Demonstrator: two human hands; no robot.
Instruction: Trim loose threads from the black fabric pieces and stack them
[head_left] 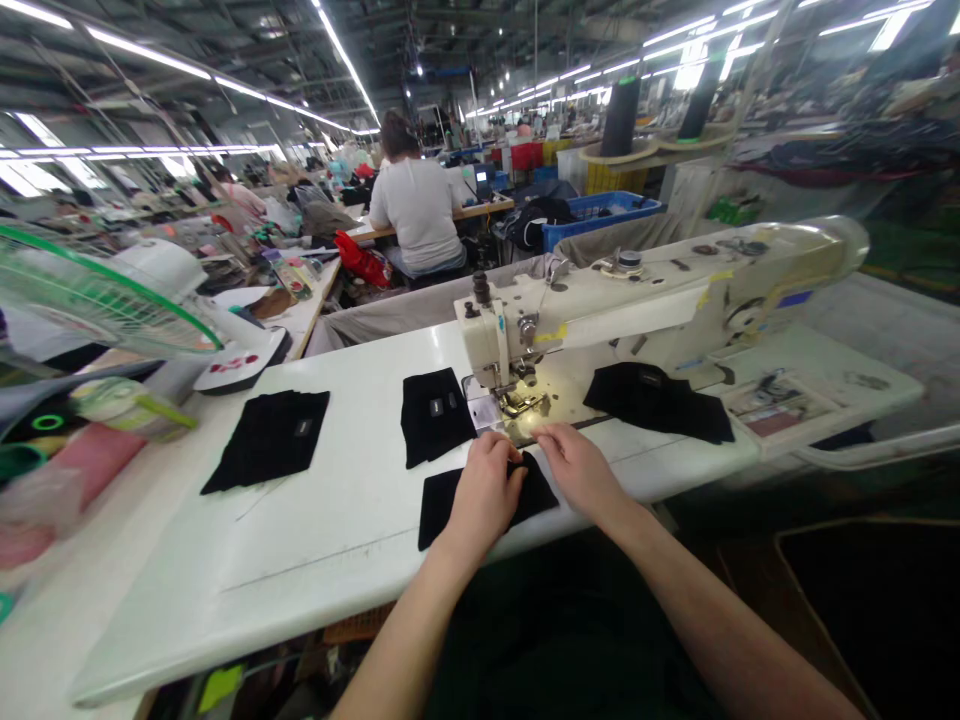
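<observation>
On the near edge of the sewing table lies a black fabric piece (436,505), partly hidden by my left hand (489,490). The fingers of that hand are closed on the upper edge of the fabric. Just right of it, my right hand (579,470) is pinched shut above the fabric's right part; what its fingertips hold is too small to make out. Both hands are just in front of the needle area of a white sewing machine (499,345), whose lamp lights the metal plate (529,405). Another black piece with a small label (435,415) lies left of the presser foot.
A black stack of pieces (274,440) lies on the left of the white table (337,540). More black fabric (656,400) rests under the machine arm. A green-rimmed fan (105,290) stands at left. A person in a white shirt (418,215) sits ahead, near a blue crate (600,218).
</observation>
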